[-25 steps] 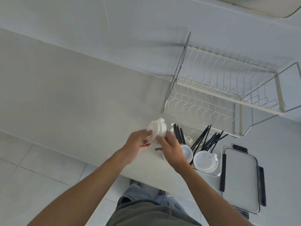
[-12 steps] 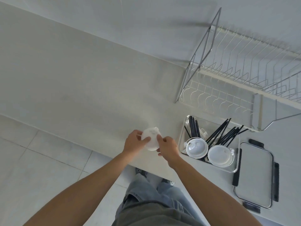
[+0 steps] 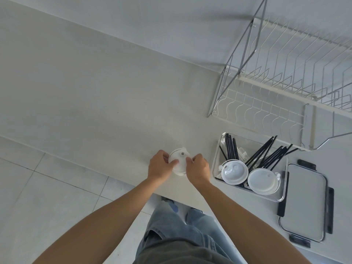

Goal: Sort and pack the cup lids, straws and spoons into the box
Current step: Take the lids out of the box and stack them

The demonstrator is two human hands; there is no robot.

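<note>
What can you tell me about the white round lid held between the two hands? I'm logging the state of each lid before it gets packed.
The white round plastic cup lid is translucent, with a raised rim, a small grey button-like spot near its top centre and a little tab jutting from its far edge. It is held low over the pale countertop, near the front edge, left of the clear plastic box. The left hand pinches its left rim and the right hand its right rim. Whether it touches the counter is unclear.

Head view looks steeply down from above onto the counter [image 3: 99,103] edge and floor [image 3: 47,197].
</note>
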